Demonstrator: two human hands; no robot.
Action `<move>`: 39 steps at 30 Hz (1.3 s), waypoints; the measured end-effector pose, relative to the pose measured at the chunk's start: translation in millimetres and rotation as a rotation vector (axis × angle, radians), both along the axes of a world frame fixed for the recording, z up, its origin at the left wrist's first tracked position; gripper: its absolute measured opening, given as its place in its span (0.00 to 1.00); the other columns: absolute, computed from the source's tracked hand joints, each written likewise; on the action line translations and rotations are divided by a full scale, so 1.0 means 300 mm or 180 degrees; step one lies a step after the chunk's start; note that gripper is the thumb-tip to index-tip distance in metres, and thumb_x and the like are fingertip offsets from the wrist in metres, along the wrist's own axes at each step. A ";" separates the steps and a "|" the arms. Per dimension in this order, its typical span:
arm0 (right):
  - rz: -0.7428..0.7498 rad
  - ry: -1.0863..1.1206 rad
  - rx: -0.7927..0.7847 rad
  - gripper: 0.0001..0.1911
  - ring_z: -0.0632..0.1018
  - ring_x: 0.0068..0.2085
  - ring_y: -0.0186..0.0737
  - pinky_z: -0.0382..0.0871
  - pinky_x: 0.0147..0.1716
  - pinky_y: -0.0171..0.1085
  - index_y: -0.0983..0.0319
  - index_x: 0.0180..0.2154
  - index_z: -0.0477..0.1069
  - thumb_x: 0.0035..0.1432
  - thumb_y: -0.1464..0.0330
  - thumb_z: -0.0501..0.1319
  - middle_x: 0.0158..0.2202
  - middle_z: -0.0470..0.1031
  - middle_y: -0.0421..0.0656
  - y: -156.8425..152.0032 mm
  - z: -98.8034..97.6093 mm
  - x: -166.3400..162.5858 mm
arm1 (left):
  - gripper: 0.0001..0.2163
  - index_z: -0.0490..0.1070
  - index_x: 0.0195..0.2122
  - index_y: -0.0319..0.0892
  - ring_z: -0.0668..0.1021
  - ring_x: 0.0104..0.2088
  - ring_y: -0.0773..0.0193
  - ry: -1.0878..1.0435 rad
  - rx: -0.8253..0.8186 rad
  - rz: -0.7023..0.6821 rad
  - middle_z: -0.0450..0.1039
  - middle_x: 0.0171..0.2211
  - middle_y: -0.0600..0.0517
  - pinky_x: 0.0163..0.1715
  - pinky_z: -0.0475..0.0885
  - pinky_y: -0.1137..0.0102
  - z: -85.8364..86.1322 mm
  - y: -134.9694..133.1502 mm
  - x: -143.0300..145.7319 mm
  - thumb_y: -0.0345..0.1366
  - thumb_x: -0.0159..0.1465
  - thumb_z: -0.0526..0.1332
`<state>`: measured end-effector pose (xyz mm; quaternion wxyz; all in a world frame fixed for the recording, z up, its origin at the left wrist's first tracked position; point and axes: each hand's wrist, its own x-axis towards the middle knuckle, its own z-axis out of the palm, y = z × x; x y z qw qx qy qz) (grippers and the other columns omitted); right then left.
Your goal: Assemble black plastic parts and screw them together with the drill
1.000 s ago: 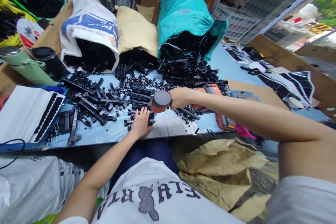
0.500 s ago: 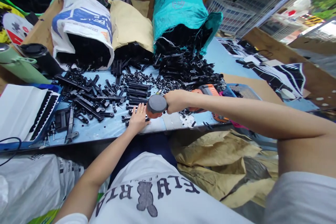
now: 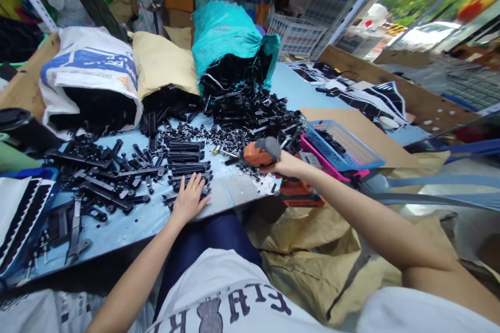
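My right hand [image 3: 288, 164] is wrapped round the handle of an orange and black cordless drill [image 3: 258, 153]. Its long metal bit points left over the worktable [image 3: 125, 237], and the battery end hangs near the front edge. With fingers spread, my left hand [image 3: 189, 200] lies flat on the nearest pieces of a row of long black plastic parts [image 3: 185, 156]. Small black pieces and screws [image 3: 195, 132] are scattered just behind that row. To the left of my left hand is a loose heap of black parts [image 3: 117, 182].
At the back, a white sack [image 3: 91, 57], a tan sack [image 3: 164, 65] and a teal sack [image 3: 226, 31] lie open towards me, black parts spilling out. A blue basket [image 3: 363, 153] stands right of the drill. Crumpled brown sacking [image 3: 304, 265] covers the floor.
The drill in my right hand has swung right, away from my left hand, and its bit now shows. My left hand stays on the black parts. The view has shifted to the right.
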<state>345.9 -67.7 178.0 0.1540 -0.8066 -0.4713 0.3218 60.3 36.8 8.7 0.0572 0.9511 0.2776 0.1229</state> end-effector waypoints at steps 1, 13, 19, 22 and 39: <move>-0.0456 0.0108 0.0143 0.19 0.69 0.19 0.34 0.64 0.19 0.33 0.63 0.40 0.70 0.44 0.64 0.66 0.20 0.69 0.38 -0.012 -0.011 0.068 | 0.20 0.66 0.53 0.42 0.58 0.61 0.53 -0.0164 0.0010 -0.0090 0.60 0.59 0.45 0.61 0.48 0.53 -0.004 -0.003 -0.004 0.44 0.65 0.48; -0.1952 0.0708 0.0578 0.10 0.65 0.17 0.35 0.63 0.16 0.35 0.62 0.28 0.67 0.43 0.68 0.66 0.15 0.64 0.39 0.117 -0.172 0.478 | 0.10 0.71 0.42 0.44 0.73 0.43 0.57 -0.0845 0.0063 -0.0118 0.73 0.39 0.47 0.46 0.68 0.60 -0.019 -0.015 -0.005 0.38 0.64 0.53; -0.1970 0.0783 0.0660 0.12 0.65 0.15 0.33 0.63 0.14 0.34 0.63 0.31 0.67 0.43 0.68 0.67 0.13 0.61 0.35 0.139 -0.220 0.508 | 0.09 0.70 0.41 0.41 0.73 0.43 0.58 -0.0841 0.0132 0.0041 0.72 0.38 0.46 0.45 0.68 0.60 0.017 -0.016 -0.078 0.37 0.64 0.53; -0.1963 0.0771 0.0823 0.14 0.66 0.15 0.34 0.63 0.13 0.33 0.64 0.30 0.68 0.41 0.66 0.69 0.13 0.63 0.37 0.128 -0.246 0.523 | 0.09 0.70 0.39 0.40 0.73 0.41 0.58 -0.0762 0.0256 0.0261 0.72 0.37 0.46 0.44 0.68 0.60 0.029 -0.004 -0.159 0.36 0.64 0.53; -0.1676 -0.2055 0.0291 0.37 0.73 0.41 0.63 0.66 0.34 0.53 0.67 0.44 0.72 0.40 0.46 0.64 0.38 0.73 0.63 0.079 -0.214 0.468 | 0.11 0.71 0.34 0.39 0.74 0.26 0.62 -0.0780 -0.0059 0.1331 0.72 0.24 0.50 0.29 0.69 0.68 -0.022 -0.001 -0.239 0.35 0.64 0.51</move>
